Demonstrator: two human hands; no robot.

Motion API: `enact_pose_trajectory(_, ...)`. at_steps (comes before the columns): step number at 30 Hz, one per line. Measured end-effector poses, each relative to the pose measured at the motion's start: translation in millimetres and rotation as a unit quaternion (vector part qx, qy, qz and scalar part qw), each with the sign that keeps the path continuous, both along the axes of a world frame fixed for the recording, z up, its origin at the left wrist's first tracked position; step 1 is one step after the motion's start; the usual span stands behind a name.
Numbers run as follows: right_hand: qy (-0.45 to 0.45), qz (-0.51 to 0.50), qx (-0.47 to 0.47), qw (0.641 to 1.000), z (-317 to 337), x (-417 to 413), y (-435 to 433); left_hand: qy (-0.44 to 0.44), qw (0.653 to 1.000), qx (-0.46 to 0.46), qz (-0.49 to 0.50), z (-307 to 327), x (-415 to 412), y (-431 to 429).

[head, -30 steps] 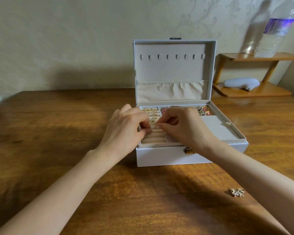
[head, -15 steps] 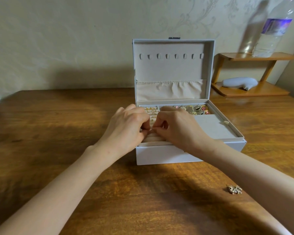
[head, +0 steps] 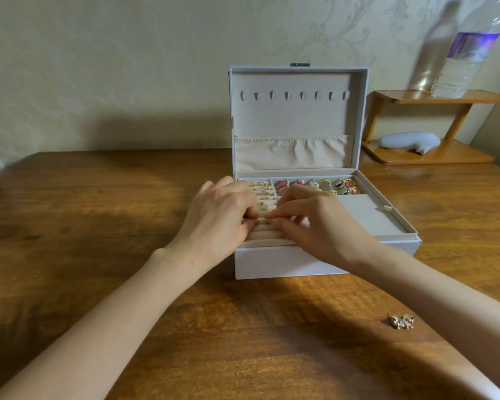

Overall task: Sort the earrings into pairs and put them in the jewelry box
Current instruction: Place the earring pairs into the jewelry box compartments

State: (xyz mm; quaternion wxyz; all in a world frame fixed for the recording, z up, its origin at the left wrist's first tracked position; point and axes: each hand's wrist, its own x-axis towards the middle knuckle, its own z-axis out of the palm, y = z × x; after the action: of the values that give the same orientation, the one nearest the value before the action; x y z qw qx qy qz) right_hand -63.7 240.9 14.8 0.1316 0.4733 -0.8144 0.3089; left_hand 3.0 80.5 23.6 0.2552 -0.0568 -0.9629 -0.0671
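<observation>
The box [head: 286,264] stands on the table [head: 98,226], white, with its lid [head: 298,116] upright and open. In its left part lie padded rolls [head: 266,235]; small gold earrings [head: 261,192] sit in the rolls toward the back. A compartment along the back holds bigger earrings [head: 329,186], pink, gold and dark, packed close. To the right of the rolls is a flat covered section [head: 364,215].

Both hands are over the rolls, fingertips meeting near the middle of them. The left hand [head: 217,217] has its fingers curled down onto the rolls. The right hand [head: 321,223] reaches in from the right, forefinger and thumb drawn close together at the same spot. Whether either hand holds an earring cannot be told; the fingers hide it.

One loose earring [head: 401,321], gold and butterfly-like, lies on the table well apart from the box, near the right forearm.

Behind, at the right, a wooden shelf [head: 445,157] carries a bottle [head: 468,53] on top and a pale object [head: 407,141] below.
</observation>
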Motion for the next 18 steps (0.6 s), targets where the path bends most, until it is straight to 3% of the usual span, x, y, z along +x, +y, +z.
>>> enact_pose_trajectory(4,-0.048,-0.020,-0.030,0.998,3,-1,15,-0.035,0.999,0.006,-0.002,4,6,-3)
enact_pose_trajectory(15,-0.037,-0.017,-0.010,0.999,8,5,19,-0.072,0.997,-0.001,0.010,7,9,-4)
enact_pose_trajectory(18,-0.029,-0.014,-0.027,0.999,11,9,31,-0.024,0.997,0.072,0.003,14,15,-7)
